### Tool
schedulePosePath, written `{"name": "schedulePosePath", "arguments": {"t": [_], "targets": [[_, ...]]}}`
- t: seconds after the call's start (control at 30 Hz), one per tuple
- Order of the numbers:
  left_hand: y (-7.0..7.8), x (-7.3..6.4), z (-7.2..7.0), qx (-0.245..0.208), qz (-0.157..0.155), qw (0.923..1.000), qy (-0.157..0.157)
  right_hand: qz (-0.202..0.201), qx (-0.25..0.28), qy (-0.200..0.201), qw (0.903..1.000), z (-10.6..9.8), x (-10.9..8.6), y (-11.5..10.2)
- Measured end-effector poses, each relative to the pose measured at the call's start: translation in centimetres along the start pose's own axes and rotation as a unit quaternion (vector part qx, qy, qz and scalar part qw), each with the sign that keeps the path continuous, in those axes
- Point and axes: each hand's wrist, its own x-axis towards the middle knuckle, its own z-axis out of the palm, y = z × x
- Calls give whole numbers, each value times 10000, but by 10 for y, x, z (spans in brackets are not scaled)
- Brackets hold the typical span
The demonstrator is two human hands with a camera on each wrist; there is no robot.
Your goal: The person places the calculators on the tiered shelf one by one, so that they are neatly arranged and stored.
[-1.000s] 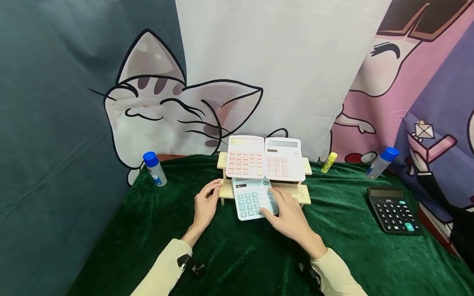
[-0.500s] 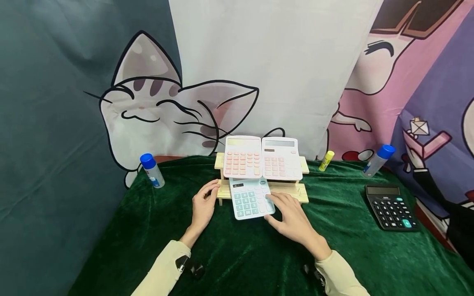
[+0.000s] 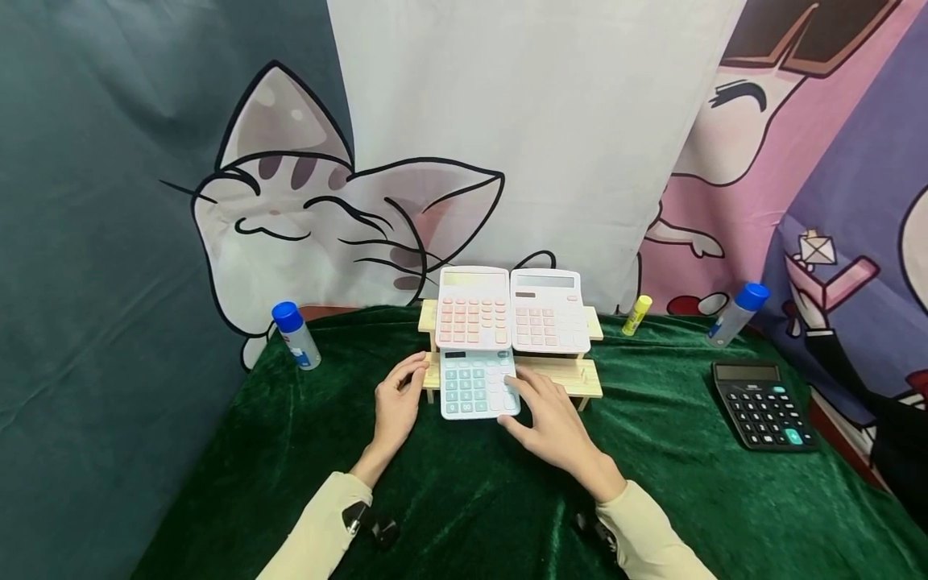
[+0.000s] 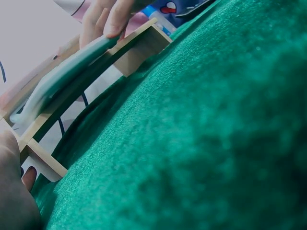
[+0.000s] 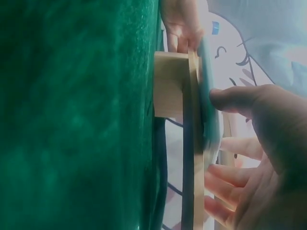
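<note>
A pale blue calculator (image 3: 478, 385) lies tilted on the lower step of a two-step wooden stand (image 3: 558, 374), its lower end out past the front edge. My right hand (image 3: 554, 423) is at its right side, the thumb at the lower right corner and the fingertips along the right edge. In the right wrist view, the right thumb (image 5: 235, 100) touches the calculator's face. My left hand (image 3: 397, 403) holds the left end of the lower step, fingers around the board. On the upper step, a pink-keyed calculator (image 3: 474, 310) and a white calculator (image 3: 548, 312) lean side by side.
A black calculator (image 3: 761, 407) lies on the green cloth (image 3: 290, 483) at right. Blue-capped bottles stand at left (image 3: 297, 337) and right (image 3: 738, 316). A small yellow glue stick (image 3: 636, 315) is right of the stand. A printed cloth (image 3: 565, 145) hangs behind.
The pale blue calculator has slid left and straightened beneath the pink-keyed one, the right hand moving left with it. The left hand stays at the stand's end. The head view has shifted slightly.
</note>
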Motion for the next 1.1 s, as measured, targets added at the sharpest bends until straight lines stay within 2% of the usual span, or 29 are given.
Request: {"name": "schedulePosePath", "arguments": {"t": [0.23, 0.3, 1.0, 1.1], "targets": [[33, -4, -2, -20, -26, 9999, -106, 59, 19, 46, 10000, 5, 5, -6], [34, -4, -2, -21, -49, 9999, -116, 92, 28, 68, 9999, 6, 6, -7], [33, -4, -1, 43, 7, 10000, -75, 166, 96, 81, 9998, 6, 8, -12], [20, -2, -1, 60, 34, 10000, -43, 165, 92, 94, 9998, 6, 8, -12]]}}
